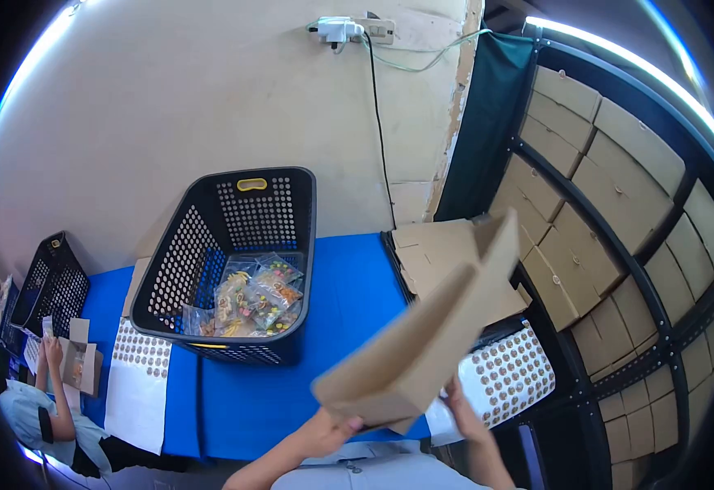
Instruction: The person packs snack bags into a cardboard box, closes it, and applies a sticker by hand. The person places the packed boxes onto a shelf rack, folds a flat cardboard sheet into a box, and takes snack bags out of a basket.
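Observation:
A brown cardboard box (422, 351), partly unfolded and tilted, is held up over the front edge of the blue table. My left hand (330, 431) grips its lower left end, with the thumb on the cardboard. Below the box's right side is my right hand (457, 402), its fingers partly hidden behind the cardboard, so what they hold cannot be made out. Beyond the box, a black perforated basket (308, 245) holds several clear bags (259, 298) of small coloured items. Flat cardboard pieces (438, 253) lie behind the box.
Sticker sheets (508, 371) lie at the right and more (138, 384) at the left of the blue table (349, 286). Shelves of closed boxes (610, 196) rise at the right. Far left, a co-worker (51, 416) stands by an open box (86, 367) and another basket (51, 282).

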{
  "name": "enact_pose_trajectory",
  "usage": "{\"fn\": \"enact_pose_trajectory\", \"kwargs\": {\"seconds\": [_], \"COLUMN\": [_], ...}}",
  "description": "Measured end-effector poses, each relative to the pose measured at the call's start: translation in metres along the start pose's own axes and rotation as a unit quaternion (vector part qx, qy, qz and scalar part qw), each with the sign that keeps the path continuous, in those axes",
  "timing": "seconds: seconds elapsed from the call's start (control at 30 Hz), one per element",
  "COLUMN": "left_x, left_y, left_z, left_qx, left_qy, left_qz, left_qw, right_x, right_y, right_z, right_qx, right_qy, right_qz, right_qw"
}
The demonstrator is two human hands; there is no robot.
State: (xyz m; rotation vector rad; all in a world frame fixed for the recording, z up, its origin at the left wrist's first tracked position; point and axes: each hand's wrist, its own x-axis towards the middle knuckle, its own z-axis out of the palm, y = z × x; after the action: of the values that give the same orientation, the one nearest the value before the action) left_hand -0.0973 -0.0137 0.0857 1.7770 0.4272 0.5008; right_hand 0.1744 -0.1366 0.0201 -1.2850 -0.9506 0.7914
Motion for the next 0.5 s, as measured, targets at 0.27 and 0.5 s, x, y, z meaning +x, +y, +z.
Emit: {"fn": "enact_pose_trajectory", "kwargs": {"seconds": [0.27, 0.5], "left_x": [0.053, 0.053], "left_y": [0.058, -0.043], "left_z": [0.037, -0.012], "left_qx": [0.434, 0.417], "left_qy": [-0.240, -0.001], "left_qz": [0.197, 0.016], "left_qw": [0.846, 0.909], "right_x": [-0.056, 0.050], "right_y": [0.086, 0.079], "right_z": [-0.079, -0.088], "right_qx": [0.292, 0.466], "right_qy": [0.007, 0.066], "right_qz": [0.089, 0.077], "right_qw": [0.952, 0.879]}}
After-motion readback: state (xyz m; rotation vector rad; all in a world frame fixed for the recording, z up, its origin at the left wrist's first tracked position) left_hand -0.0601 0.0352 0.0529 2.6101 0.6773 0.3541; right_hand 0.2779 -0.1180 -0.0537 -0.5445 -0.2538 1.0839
